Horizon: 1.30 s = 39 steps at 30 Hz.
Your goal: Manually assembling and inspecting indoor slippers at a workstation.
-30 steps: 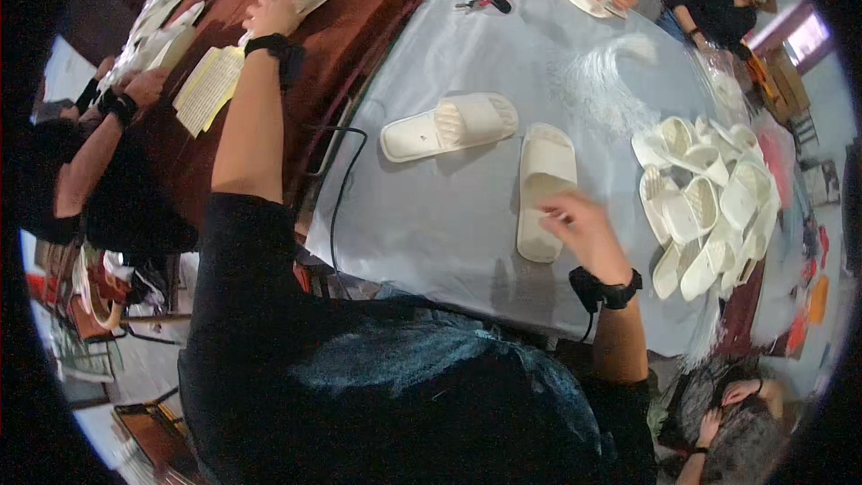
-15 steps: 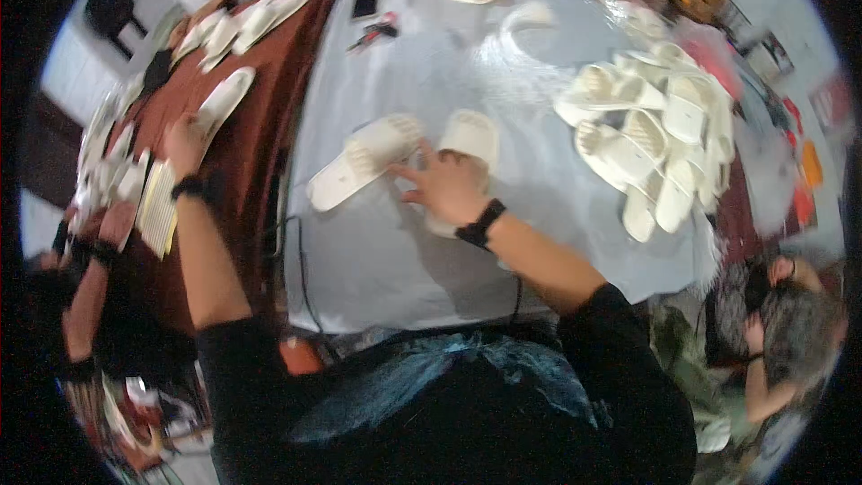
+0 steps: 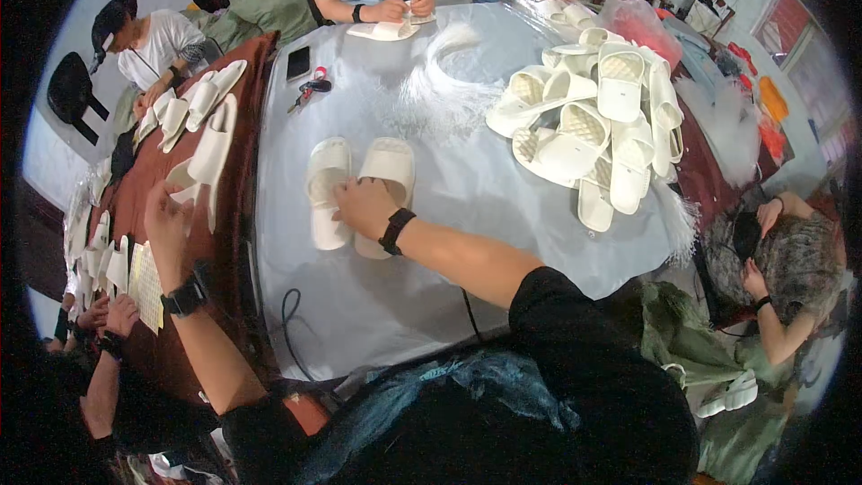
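Note:
Two white slippers lie side by side, toes pointing away, on the grey table cover (image 3: 503, 216): the left slipper (image 3: 327, 181) and the right slipper (image 3: 390, 164). My right hand (image 3: 363, 207) lies across both near ends, fingers pressing the pair together. It wears a black wristband. My left hand (image 3: 167, 218), with a black watch, is over the brown cloth (image 3: 242, 126) at the left. Its fingers touch the end of another white slipper (image 3: 213, 151); whether they grip it is hidden.
A heap of white slippers (image 3: 593, 117) fills the far right of the table. A phone (image 3: 297, 63), keys (image 3: 310, 87) and white fibres (image 3: 449, 72) lie farther back. A black cable (image 3: 287, 314) hangs at the near edge. Other people sit around.
My right hand moved left and brought the two slippers side by side. My left arm drew back from the far end of the brown cloth toward me. The view swung right.

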### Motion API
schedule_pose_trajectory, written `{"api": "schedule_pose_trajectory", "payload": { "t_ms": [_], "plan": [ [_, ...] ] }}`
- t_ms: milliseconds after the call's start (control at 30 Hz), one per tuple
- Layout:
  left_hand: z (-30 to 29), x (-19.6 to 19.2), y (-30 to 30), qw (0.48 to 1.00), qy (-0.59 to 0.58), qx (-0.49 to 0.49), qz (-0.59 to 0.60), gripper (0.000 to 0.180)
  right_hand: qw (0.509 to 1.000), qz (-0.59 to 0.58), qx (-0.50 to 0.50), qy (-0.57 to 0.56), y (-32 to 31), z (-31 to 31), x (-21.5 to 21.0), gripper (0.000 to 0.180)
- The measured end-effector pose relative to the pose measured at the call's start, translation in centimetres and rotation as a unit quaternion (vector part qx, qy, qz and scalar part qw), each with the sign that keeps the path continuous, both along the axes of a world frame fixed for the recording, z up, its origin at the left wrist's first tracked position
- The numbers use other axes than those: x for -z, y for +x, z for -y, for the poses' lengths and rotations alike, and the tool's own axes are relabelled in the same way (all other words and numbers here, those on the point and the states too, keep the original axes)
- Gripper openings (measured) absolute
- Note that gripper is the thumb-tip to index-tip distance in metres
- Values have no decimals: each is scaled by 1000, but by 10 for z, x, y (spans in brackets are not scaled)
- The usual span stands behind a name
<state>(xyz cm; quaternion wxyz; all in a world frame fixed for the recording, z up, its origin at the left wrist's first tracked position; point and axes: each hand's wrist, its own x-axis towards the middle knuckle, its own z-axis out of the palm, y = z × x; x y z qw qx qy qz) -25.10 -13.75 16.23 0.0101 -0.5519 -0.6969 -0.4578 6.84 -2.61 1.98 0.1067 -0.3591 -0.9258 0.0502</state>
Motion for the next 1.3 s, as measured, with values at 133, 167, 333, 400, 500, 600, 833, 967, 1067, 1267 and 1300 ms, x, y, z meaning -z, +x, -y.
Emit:
{"api": "schedule_pose_trajectory", "payload": {
  "t_ms": [133, 167, 333, 400, 500, 600, 833, 967, 1067, 1267, 1300],
  "plan": [
    [8, -7, 29, 987, 51, 139, 54, 30, 997, -50, 42, 40, 13, -9, 12, 35],
    [10, -14, 42, 989, 24, 128, 66, 31, 998, -25, 43, 38, 13, -14, 12, 33],
    [8, -28, 89, 998, 0, 52, 23, 31, 997, 31, 19, 66, 31, -29, -6, 36],
    [3, -34, 112, 987, 44, 114, 106, 29, 993, -17, 46, 104, 38, -46, 14, 32],
    [17, -36, 127, 986, 25, 93, 136, 28, 989, -42, 26, 140, 44, -54, 25, 27],
    [28, -25, 128, 988, 45, 99, 107, 30, 995, -66, 52, 54, 57, -46, 5, 20],
    [51, 4, 149, 977, -94, 187, 31, 29, 984, -165, 66, -17, 135, 11, -34, 26],
    [43, 31, 161, 953, -140, 267, -39, 28, 975, -199, 26, -90, 184, 58, -66, 18],
    [33, 48, 174, 930, -164, 316, -88, 27, 967, -217, 42, -124, 218, 85, -78, 18],
    [9, 51, 204, 915, -152, 343, -152, 21, 949, -249, 190, -42, 285, 96, -119, 20],
    [4, 52, 208, 916, -139, 353, -131, 21, 941, -274, 192, -49, 293, 92, -133, 21]
  ]
}}
